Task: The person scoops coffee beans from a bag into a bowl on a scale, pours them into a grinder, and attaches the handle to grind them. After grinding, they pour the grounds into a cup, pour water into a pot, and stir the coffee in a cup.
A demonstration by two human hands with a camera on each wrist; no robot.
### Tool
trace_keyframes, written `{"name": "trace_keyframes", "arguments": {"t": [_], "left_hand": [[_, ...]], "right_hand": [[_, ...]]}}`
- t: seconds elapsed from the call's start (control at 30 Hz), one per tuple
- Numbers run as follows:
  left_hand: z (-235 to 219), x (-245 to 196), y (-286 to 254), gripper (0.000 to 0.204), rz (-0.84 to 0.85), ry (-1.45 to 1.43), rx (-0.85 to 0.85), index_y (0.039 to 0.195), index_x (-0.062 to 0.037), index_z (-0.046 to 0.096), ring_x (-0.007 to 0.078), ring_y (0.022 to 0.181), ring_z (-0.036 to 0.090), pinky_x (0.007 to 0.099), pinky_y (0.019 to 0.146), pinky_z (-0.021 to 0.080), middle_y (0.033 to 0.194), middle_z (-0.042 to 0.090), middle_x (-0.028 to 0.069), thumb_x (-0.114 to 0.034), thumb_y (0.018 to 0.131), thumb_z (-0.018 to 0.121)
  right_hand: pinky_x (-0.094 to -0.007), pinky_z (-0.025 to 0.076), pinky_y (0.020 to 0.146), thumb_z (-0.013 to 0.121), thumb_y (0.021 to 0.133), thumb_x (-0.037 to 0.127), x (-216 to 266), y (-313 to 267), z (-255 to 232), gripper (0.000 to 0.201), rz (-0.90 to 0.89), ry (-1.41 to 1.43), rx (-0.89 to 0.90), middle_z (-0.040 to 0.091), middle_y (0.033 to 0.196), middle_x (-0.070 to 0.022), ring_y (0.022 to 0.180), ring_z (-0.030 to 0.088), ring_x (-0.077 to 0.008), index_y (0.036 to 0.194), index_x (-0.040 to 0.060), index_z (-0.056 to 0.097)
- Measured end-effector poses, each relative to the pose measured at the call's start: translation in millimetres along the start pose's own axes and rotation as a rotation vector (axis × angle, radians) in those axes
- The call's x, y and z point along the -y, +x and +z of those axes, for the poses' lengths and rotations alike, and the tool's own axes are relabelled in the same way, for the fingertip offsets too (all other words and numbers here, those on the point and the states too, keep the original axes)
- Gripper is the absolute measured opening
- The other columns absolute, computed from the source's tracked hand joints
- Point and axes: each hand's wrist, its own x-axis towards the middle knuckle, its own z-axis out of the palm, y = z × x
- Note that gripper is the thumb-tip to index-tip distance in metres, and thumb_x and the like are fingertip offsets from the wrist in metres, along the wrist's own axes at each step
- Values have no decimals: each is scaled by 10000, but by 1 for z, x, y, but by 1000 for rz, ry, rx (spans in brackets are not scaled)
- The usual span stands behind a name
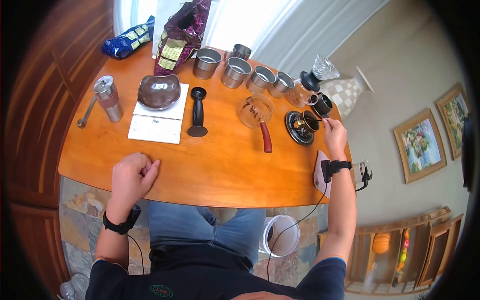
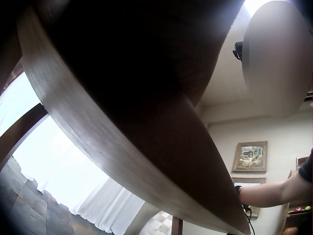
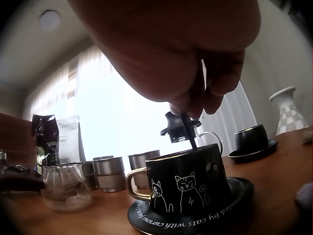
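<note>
My right hand [image 1: 335,135] pinches the thin dark handle [image 3: 188,131] of a stirrer that reaches down into a black cup [image 3: 188,178]. The cup has a gold handle and white cat drawings; it stands upright on a black saucer [image 3: 239,196] with white lettering. What the cup contains is hidden behind its rim, as is the stirrer's lower end. Over at the left front of the table, my left hand [image 1: 132,175] rests with loosely curled fingers, holding nothing. The left wrist view shows mostly the table's edge [image 2: 98,132].
A glass pot [image 1: 255,111] with a red handle sits left of the cup. Behind are several metal canisters [image 1: 236,72] and a glass dripper [image 1: 325,67]. A brown bowl [image 1: 159,92] on a white scale [image 1: 155,127], a black scoop [image 1: 198,112] and a grinder [image 1: 108,100] stand left.
</note>
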Motion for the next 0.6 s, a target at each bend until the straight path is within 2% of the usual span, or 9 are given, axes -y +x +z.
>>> {"name": "trace_keyframes", "arguments": {"t": [0.2, 0.27, 0.4, 0.47, 0.6], "left_hand": [[3, 1, -1, 334, -11, -8, 15, 636, -43, 532, 285, 533, 517, 384, 499, 402, 594, 494, 99, -109, 843, 785], [3, 0, -1, 339, -14, 9, 12, 634, -43, 527, 287, 535, 515, 388, 501, 400, 595, 493, 101, -109, 843, 787], [1, 0, 0, 335, -4, 22, 14, 635, -44, 530, 288, 536, 516, 388, 503, 401, 597, 493, 101, -107, 841, 787], [1, 0, 0, 331, -7, -2, 5, 635, -46, 533, 291, 538, 516, 389, 505, 402, 597, 494, 102, -106, 839, 787], [0, -1, 0, 329, -7, 1, 0, 636, -47, 535, 292, 539, 518, 387, 506, 404, 596, 495, 102, -106, 839, 787]], "right_hand": [[-361, 526, 719, 706, 968, 223, -11, -10, -6, 201, 6, 24, 22, 718, 868, -123, 762, 686, -269, 1054, 60, 786], [-355, 521, 703, 707, 968, 215, -8, -13, -5, 194, -56, 79, 9, 715, 854, -118, 745, 681, -254, 1048, 57, 786], [-354, 522, 700, 707, 967, 214, 10, -15, -9, 185, -51, 99, 15, 716, 853, -111, 746, 684, -253, 1044, 68, 790], [-403, 539, 799, 685, 967, 256, 16, -13, -9, 213, -3, 93, 63, 732, 996, -138, 925, 696, -358, 1055, 88, 780], [-414, 540, 806, 672, 973, 257, 18, -10, -8, 214, 14, 26, 57, 731, 998, -134, 935, 696, -357, 1063, 94, 779]]}}
